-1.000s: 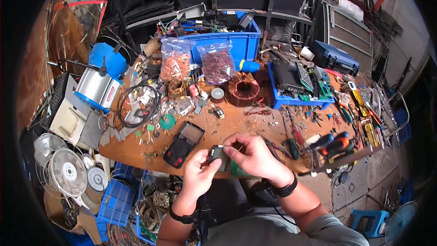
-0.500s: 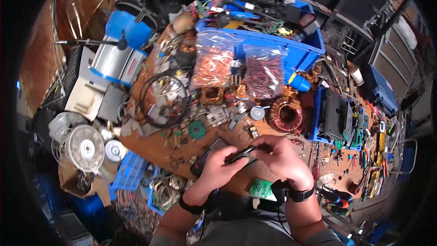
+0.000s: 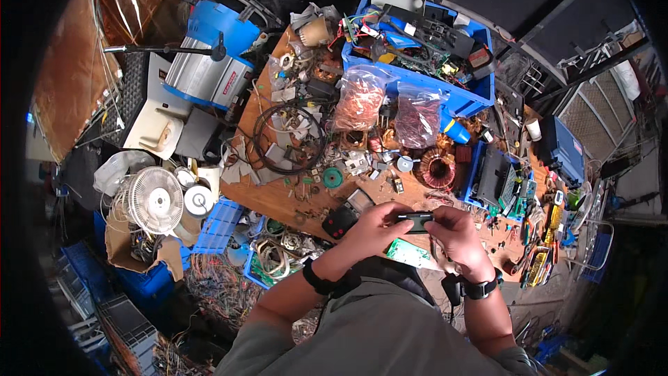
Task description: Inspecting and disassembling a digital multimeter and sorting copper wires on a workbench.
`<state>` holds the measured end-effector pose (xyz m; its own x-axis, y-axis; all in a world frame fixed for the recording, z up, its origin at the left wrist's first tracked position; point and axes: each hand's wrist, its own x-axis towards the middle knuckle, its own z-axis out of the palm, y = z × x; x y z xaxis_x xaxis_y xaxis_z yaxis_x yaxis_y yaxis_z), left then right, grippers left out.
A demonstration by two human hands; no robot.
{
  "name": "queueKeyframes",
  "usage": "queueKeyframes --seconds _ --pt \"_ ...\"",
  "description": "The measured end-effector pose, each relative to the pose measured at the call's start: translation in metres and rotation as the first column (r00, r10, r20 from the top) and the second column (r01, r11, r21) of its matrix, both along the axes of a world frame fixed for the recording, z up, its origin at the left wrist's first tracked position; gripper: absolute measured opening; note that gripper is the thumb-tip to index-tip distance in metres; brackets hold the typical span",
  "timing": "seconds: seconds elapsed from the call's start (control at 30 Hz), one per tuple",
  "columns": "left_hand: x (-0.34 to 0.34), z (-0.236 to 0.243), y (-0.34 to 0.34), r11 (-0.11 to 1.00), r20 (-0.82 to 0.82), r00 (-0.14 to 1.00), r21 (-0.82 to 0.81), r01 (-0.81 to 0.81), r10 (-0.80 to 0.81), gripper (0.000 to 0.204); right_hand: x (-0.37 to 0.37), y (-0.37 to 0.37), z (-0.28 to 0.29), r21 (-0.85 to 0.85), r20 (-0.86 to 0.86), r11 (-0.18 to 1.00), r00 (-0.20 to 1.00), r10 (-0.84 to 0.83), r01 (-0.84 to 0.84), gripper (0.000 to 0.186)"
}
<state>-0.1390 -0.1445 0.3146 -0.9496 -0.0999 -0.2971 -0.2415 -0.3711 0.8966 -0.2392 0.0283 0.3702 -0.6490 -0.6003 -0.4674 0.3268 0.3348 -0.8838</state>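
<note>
- Above the near edge of the worktop, a small dark flat object is held between the two hands, clear of the wood.
- Its left end is gripped by the left hand, with the fingers bent around it.
- Its right end is pinched by the right hand; whether anything else is held in those curled fingers cannot be told, as they are small and partly turned away.
- Just below the object in the view, a green circuit board is seen at the worktop's near edge, between the forearms.
- Beside the left hand, a black case with red spots is laid on the worktop.
- Farther to the left, a green disc and a coil of black cable are surrounded by scattered scraps.
- Beyond the hands, a ring-shaped copper winding is placed near a blue tray loaded with electronic parts.
- Behind these, a clear bag of copper pieces and a clear bag of dark red wire are propped before a blue crate, which is heaped with cables and parts.
</note>
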Motion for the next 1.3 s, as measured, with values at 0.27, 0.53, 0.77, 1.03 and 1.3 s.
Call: queueKeyframes --seconds 0.27,0.53,0.77,1.03,1.3 --pt "-0.026 -0.019 -0.018 0.991 0.068 0.997 0.129 0.033 -0.042 0.012 -0.02 -0.014 -0.013 0.045 -0.144 0.992 0.983 -0.111 0.118 0.012" --pt "-0.08 -0.033 -0.021 0.971 0.066 0.998 0.235 -0.033 0.017 0.01 -0.046 -0.016 -0.034 -0.02 -0.031 0.924 0.924 -0.382 0.381 0.015" --pt "-0.118 -0.045 -0.019 0.973 0.069 0.992 0.199 -0.121 0.109 0.025 -0.124 0.007 -0.041 0.084 -0.088 0.836 0.84 -0.535 0.541 0.006" --pt "-0.094 -0.063 -0.052 0.989 0.22 0.975 0.13 -0.063 0.033 0.023 -0.286 0.025 -0.071 0.105 -0.116 0.774 0.781 -0.614 0.624 0.022" --pt "-0.075 -0.071 -0.067 0.985 0.383 0.921 0.119 -0.127 0.073 0.024 -0.366 -0.053 -0.155 0.277 -0.41 0.765 0.792 -0.453 0.581 0.023"
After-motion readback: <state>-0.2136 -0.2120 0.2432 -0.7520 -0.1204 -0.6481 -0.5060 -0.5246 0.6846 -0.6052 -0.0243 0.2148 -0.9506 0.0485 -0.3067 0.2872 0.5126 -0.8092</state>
